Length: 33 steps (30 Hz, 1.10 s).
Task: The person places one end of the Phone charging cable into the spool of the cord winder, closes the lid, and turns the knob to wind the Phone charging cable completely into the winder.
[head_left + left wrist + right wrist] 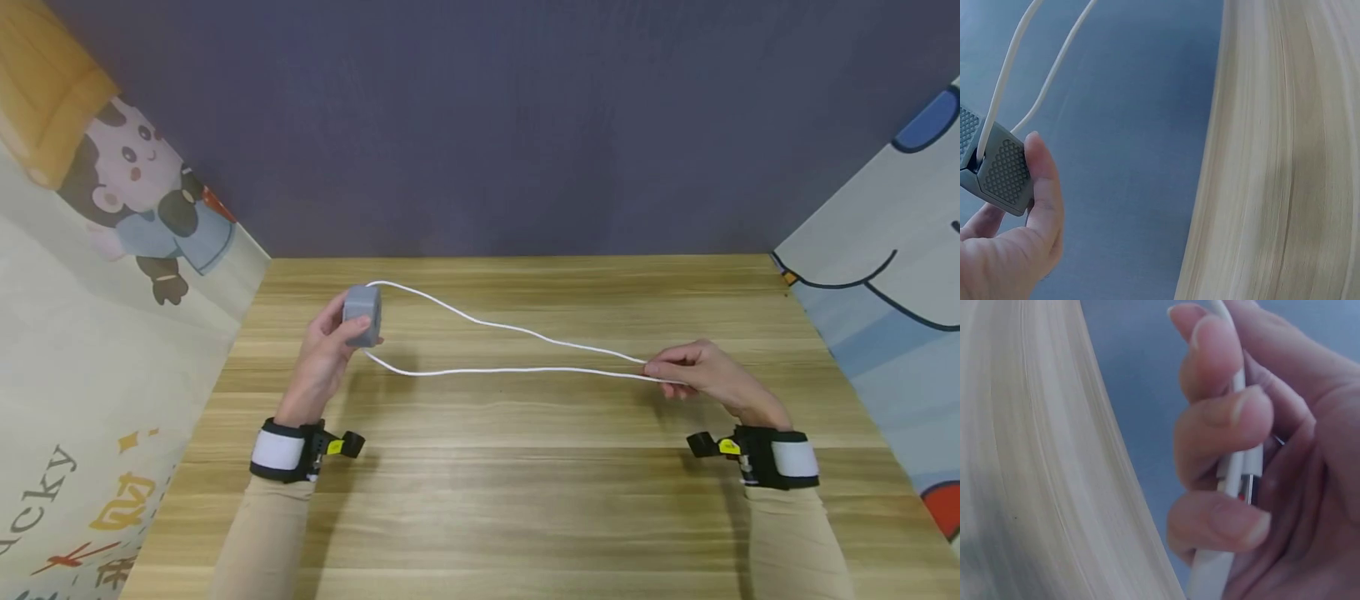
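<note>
My left hand (321,358) grips a small grey block (360,304) above the left part of the table, thumb pressed on its near face. In the left wrist view the block (1005,172) has studded faces and a slot. A white cable (480,322) leaves it in two strands that span to the right. At the other end my right hand (708,375) pinches both strands. Close up in the right wrist view, its curled fingers (1222,425) hold the cable's ends, with a metal plug (1249,486) and a white plug housing (1211,575) partly hidden by them.
A wood-grain table (510,500) lies below both hands. Behind it stands a dark blue-grey panel (517,125). Printed cartoon panels flank the table on the left (45,275) and right (892,275). Each wrist wears a strapped camera.
</note>
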{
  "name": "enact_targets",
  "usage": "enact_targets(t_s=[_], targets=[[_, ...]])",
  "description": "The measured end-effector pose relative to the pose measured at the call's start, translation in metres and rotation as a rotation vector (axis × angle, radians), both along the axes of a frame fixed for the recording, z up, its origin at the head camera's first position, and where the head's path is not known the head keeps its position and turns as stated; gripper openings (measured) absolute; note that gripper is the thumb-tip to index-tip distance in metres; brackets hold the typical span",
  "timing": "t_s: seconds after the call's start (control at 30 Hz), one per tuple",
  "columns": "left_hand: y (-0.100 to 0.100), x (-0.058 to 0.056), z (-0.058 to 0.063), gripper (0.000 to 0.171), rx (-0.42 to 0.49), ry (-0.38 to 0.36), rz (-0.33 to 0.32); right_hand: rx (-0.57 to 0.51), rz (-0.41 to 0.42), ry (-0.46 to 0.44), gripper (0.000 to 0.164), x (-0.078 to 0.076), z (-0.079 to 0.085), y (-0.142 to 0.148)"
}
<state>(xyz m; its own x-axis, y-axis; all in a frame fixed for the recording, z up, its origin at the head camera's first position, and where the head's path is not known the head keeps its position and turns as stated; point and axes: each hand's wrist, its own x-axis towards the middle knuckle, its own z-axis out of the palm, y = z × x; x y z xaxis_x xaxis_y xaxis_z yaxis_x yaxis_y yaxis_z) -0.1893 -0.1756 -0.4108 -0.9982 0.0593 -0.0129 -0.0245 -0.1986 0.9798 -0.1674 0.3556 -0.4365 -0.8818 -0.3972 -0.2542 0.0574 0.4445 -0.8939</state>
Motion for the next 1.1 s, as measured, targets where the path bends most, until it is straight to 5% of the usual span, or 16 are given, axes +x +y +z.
enact_targets(t_s=[0.53,1.1], targets=[[0.034,-0.002,0.007,0.075,-0.232,0.129,-0.078,0.022,-0.006,0.043,0.033,-0.004,-0.013,-0.027],[0.072,-0.004,0.012,0.092,-0.484,0.393,-0.071,-0.027,0.226,0.229,0.014,-0.015,-0.034,-0.057]])
